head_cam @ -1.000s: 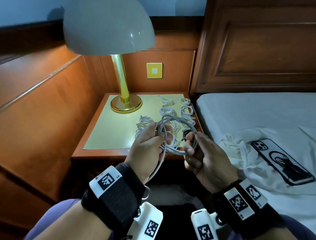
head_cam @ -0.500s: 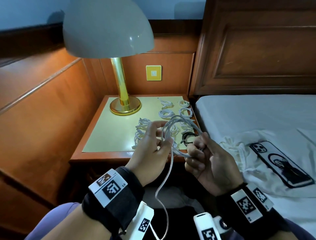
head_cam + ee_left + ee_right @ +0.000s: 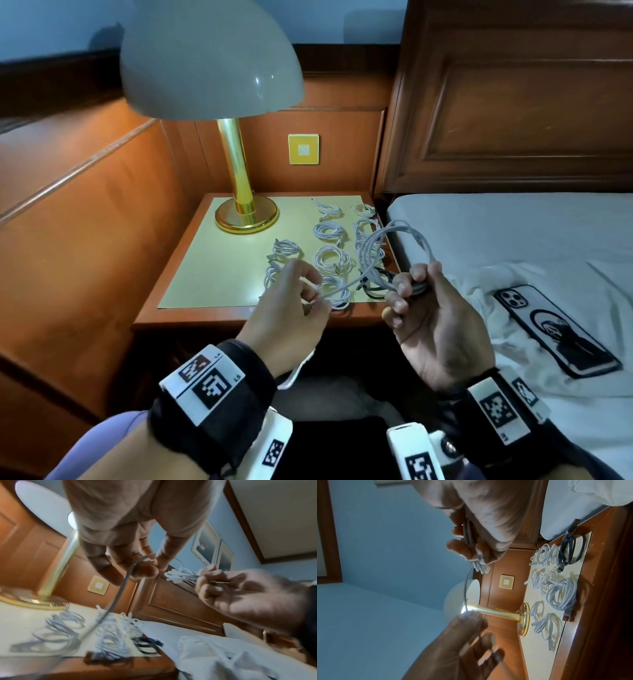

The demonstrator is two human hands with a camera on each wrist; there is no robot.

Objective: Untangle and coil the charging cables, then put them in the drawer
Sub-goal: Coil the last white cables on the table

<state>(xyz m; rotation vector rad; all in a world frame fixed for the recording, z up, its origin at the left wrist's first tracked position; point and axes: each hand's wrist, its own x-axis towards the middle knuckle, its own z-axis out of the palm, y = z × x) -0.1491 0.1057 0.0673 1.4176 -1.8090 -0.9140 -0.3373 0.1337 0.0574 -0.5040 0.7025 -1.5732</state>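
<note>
Right hand (image 3: 442, 329) pinching the finished loops of white cable (image 3: 397, 246) to lock them, left hand (image 3: 291, 315) pinching the free tail to feed another wrap.

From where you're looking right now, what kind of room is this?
Most likely a bedroom, perhaps a hotel room. A bed with white sheets stands against a carved wooden headboard, and beside it a wooden nightstand carries a brass table lamp and several coiled charging cables.
</note>
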